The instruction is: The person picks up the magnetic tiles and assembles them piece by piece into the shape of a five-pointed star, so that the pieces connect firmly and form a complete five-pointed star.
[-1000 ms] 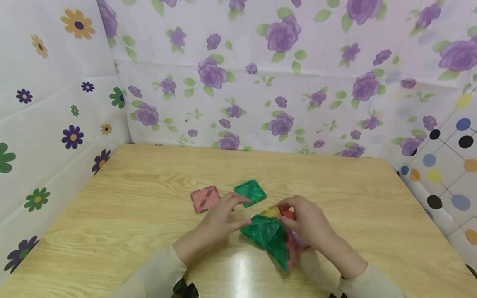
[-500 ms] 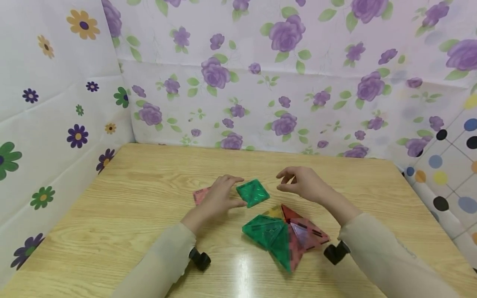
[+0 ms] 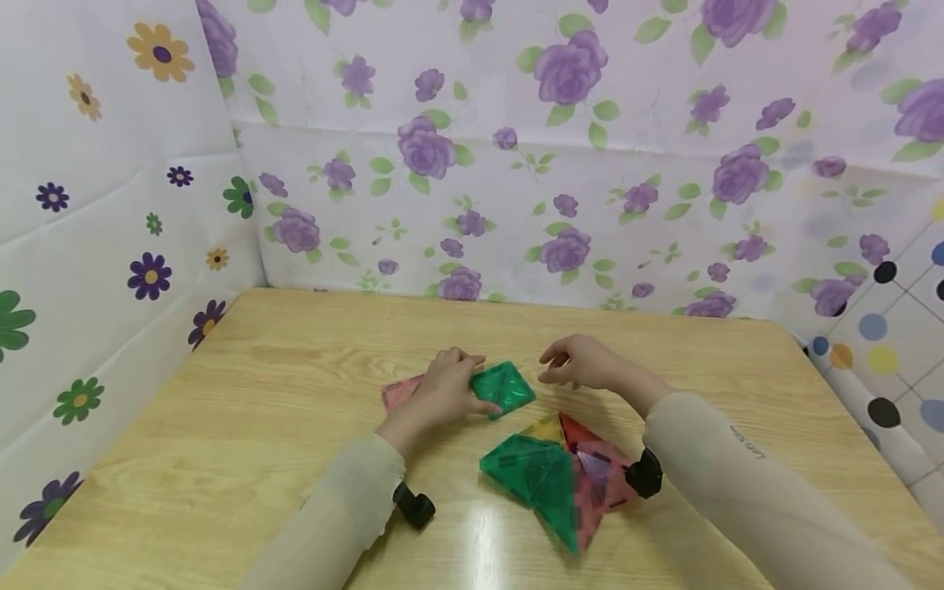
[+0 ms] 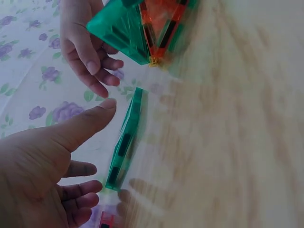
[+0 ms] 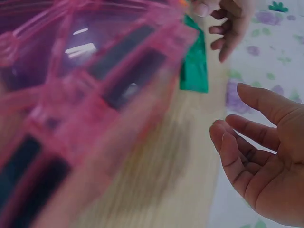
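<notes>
A flat green magnetic tile, square with a diagonal line, lies on the table. My left hand is at its left edge, thumb and forefinger spread either side of the near corner; the left wrist view shows the tile edge-on beside the extended thumb. To the right of the tile hovers my right hand, fingers loosely bent and holding nothing, as the right wrist view also shows. Closer to me stands a built shape of translucent magnetic tiles, green, yellow, red, pink and purple, with pointed triangular sides.
A pink square tile lies partly hidden behind the left hand. The wooden table ends at a flowered cloth at the back, with more cloth at both sides. The right wrist's black camera overlaps the built shape's right end.
Both hands have left the built shape and moved away from me, the left to the green tile's edge, the right to beyond the shape. The right has since lowered slightly toward the green tile.
</notes>
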A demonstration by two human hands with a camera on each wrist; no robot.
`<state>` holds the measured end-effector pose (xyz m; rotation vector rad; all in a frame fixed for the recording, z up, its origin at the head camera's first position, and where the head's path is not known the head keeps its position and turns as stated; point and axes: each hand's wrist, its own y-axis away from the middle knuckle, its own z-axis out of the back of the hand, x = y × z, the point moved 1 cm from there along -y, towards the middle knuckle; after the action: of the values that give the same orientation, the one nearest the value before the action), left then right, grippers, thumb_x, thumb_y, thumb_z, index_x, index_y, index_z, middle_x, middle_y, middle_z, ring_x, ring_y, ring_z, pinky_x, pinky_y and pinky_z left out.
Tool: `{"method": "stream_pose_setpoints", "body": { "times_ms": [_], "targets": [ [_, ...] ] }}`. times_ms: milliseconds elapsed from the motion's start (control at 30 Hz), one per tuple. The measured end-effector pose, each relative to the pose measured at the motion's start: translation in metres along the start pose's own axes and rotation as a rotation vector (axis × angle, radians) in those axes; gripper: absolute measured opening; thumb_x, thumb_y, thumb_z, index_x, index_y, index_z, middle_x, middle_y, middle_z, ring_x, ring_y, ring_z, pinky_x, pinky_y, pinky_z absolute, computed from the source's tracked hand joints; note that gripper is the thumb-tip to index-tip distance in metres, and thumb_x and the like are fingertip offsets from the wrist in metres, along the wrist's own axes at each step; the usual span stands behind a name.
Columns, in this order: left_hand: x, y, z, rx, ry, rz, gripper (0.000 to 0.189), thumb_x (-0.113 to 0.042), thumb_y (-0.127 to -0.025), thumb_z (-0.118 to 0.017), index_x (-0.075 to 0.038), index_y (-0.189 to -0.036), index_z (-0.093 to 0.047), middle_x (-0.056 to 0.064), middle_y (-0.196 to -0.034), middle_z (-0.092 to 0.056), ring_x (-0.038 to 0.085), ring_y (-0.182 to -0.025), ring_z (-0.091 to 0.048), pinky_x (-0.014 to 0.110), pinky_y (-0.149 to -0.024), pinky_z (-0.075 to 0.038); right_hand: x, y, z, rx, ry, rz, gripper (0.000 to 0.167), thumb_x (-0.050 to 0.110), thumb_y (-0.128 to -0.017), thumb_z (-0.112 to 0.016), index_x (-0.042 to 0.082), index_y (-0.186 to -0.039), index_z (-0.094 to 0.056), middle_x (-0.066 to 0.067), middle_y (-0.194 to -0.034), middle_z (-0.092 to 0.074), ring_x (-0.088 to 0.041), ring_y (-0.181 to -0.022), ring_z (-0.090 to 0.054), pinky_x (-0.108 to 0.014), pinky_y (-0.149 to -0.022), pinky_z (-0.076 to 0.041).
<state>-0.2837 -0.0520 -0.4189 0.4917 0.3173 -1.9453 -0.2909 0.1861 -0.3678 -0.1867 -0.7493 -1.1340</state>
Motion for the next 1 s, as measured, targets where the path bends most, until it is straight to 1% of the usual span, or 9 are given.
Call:
{"method": "stream_pose_setpoints", "body": {
  "times_ms": [100, 300, 333, 400, 467, 600, 700, 833, 1000],
  "targets": [
    [0.0, 0.001, -0.003, 0.003, -0.018, -0.011, 0.091, -0.054, -0.069, -0.081, -0.012, -0.142, -0.048, 0.009, -0.124, -0.05, 0.025, -0.113, -0.045, 0.04, -0.097, -0.043, 0.001, -0.006, -0.007, 0.006, 0.014, -0.009, 0.04, 0.018, -0.092, -0.065, -0.006, -0.124, -0.059, -0.016, -0.103, -0.068, -0.027, -0.079, -0.067, -0.032, -0.067, -0.057],
    [0.001, 0.001, -0.01, -0.011, -0.032, -0.023, 0.088, -0.053, -0.068, -0.082, -0.009, -0.137, -0.052, 0.007, -0.119, -0.049, 0.023, -0.109, -0.044, 0.037, -0.094, -0.042, 0.0, -0.018, -0.019, 0.012, 0.12, -0.009, 0.037, 0.02, -0.091, -0.066, -0.003, -0.119, -0.064, -0.014, -0.106, -0.069, -0.018, -0.087, -0.065, -0.033, -0.077, -0.056],
    [0.001, 0.001, -0.01, -0.015, -0.027, -0.026, 0.086, -0.052, -0.068, -0.082, -0.009, -0.136, -0.053, 0.007, -0.118, -0.049, 0.023, -0.108, -0.044, 0.037, -0.093, -0.042, 0.001, -0.019, -0.021, 0.015, 0.129, -0.006, 0.036, 0.02, -0.091, -0.066, -0.003, -0.119, -0.065, -0.014, -0.107, -0.069, -0.017, -0.089, -0.064, -0.034, -0.079, -0.055],
    [0.001, 0.002, -0.011, -0.024, -0.017, -0.035, 0.084, -0.051, -0.068, -0.083, -0.008, -0.134, -0.054, 0.007, -0.117, -0.049, 0.023, -0.108, -0.044, 0.038, -0.093, -0.042, 0.002, -0.02, -0.023, 0.029, 0.117, -0.003, 0.035, 0.019, -0.091, -0.065, -0.002, -0.119, -0.065, -0.013, -0.107, -0.069, -0.015, -0.085, -0.063, -0.032, -0.077, -0.055],
    [0.002, 0.002, -0.011, -0.032, -0.011, -0.041, 0.082, -0.05, -0.068, -0.083, -0.006, -0.132, -0.055, 0.007, -0.118, -0.05, 0.023, -0.108, -0.044, 0.038, -0.094, -0.042, 0.004, -0.022, -0.025, 0.04, 0.093, 0.0, 0.034, 0.017, -0.09, -0.065, -0.003, -0.118, -0.065, -0.013, -0.103, -0.07, -0.013, -0.077, -0.06, -0.028, -0.071, -0.053],
    [0.0, 0.003, -0.014, -0.046, -0.011, -0.035, 0.08, -0.047, -0.069, -0.083, -0.004, -0.13, -0.055, 0.009, -0.118, -0.051, 0.024, -0.109, -0.045, 0.039, -0.095, -0.044, 0.007, -0.023, -0.027, 0.048, 0.029, -0.018, 0.031, 0.014, -0.09, -0.064, -0.004, -0.116, -0.066, -0.009, -0.086, -0.068, -0.013, -0.063, -0.053, -0.025, -0.06, -0.048],
    [-0.002, 0.003, -0.016, -0.038, 0.002, -0.021, 0.085, -0.045, -0.07, -0.082, -0.004, -0.137, -0.05, 0.01, -0.118, -0.05, 0.023, -0.108, -0.045, 0.04, -0.091, -0.047, 0.009, -0.022, -0.027, 0.052, -0.045, -0.045, 0.031, 0.012, -0.091, -0.062, -0.006, -0.116, -0.064, -0.007, -0.079, -0.063, -0.014, -0.062, -0.051, -0.028, -0.059, -0.048],
    [-0.005, 0.004, -0.016, -0.031, 0.055, -0.006, 0.091, -0.041, -0.072, -0.082, -0.005, -0.145, -0.041, 0.011, -0.119, -0.048, 0.024, -0.107, -0.042, 0.041, -0.089, -0.048, 0.009, -0.022, -0.029, 0.049, -0.138, -0.081, 0.032, 0.009, -0.093, -0.059, -0.01, -0.118, -0.061, -0.008, -0.075, -0.06, -0.015, -0.063, -0.05, -0.03, -0.061, -0.049],
    [-0.007, 0.008, -0.015, -0.036, 0.088, -0.024, 0.087, -0.038, -0.074, -0.081, -0.006, -0.145, -0.041, 0.011, -0.124, -0.046, 0.025, -0.111, -0.041, 0.044, -0.092, -0.045, 0.007, -0.023, -0.031, 0.008, -0.194, -0.115, 0.033, 0.01, -0.095, -0.056, -0.01, -0.12, -0.061, -0.008, -0.072, -0.062, -0.014, -0.063, -0.052, -0.03, -0.06, -0.049]
  ]
}}
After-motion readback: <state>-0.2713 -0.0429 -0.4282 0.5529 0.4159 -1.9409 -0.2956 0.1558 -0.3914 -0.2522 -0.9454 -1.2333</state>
